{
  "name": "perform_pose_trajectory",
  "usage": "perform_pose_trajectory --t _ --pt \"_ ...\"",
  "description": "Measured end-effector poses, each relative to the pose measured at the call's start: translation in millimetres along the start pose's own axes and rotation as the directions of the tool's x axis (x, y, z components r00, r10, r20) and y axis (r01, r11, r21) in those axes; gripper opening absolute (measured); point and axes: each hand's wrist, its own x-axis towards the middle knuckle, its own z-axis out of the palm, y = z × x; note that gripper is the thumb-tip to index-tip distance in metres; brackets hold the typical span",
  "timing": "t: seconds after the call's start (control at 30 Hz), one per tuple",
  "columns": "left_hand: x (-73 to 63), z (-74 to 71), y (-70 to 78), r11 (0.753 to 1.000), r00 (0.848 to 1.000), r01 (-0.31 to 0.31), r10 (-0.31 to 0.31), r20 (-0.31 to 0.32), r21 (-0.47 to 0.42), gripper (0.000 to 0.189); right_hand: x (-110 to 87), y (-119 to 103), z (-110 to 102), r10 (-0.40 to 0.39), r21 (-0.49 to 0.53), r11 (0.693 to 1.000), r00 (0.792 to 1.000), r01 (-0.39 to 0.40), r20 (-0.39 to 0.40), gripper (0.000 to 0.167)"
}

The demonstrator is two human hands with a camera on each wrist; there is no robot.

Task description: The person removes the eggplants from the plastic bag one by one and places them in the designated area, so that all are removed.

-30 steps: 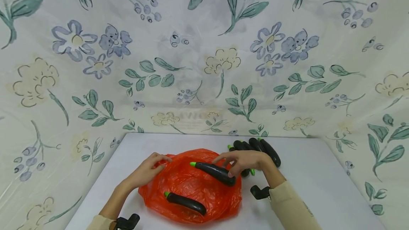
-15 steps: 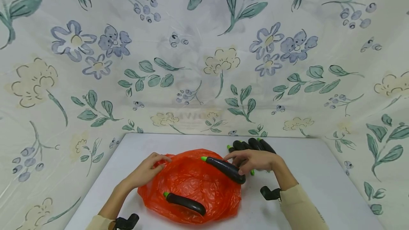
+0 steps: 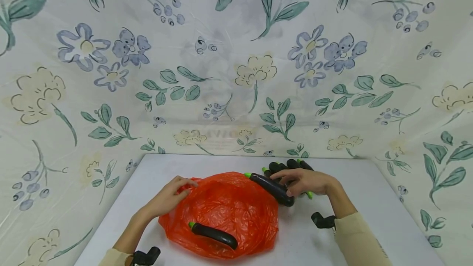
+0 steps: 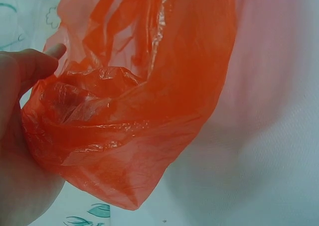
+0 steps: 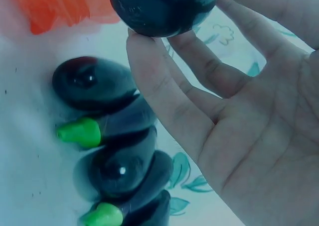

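Note:
My right hand (image 3: 308, 182) holds a dark eggplant (image 3: 269, 186) by its thick end, its green stem tip pointing left over the far right edge of a red plastic bag (image 3: 236, 208). In the right wrist view the eggplant's rounded end (image 5: 162, 9) rests against the fingertips. At the bag's left rim, my left hand (image 3: 168, 198) grips the plastic; some of its fingers are hidden by the bag in the left wrist view. Another eggplant (image 3: 214, 234) lies at the near part of the bag.
Several more eggplants (image 3: 293, 163) lie side by side behind the right hand, partly hidden by it; the right wrist view shows green tips among their dark ends (image 5: 94, 84). The white table (image 3: 377, 216) meets a flower-patterned cloth (image 3: 221, 73) at the back and sides.
My right hand has carried the eggplant right and slightly away, from over the bag's middle toward the pile. The left hand and the other eggplant on the bag stay in place.

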Motion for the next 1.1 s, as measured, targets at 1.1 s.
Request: perform_pose_trajectory --t 1.1 --pt "0.5 0.1 -1.9 1.000 1.000 0.020 -0.020 0.000 -0.012 0.024 -29.9 64 -26 0.065 0.130 0.991 0.908 -0.012 -0.414 0.061"
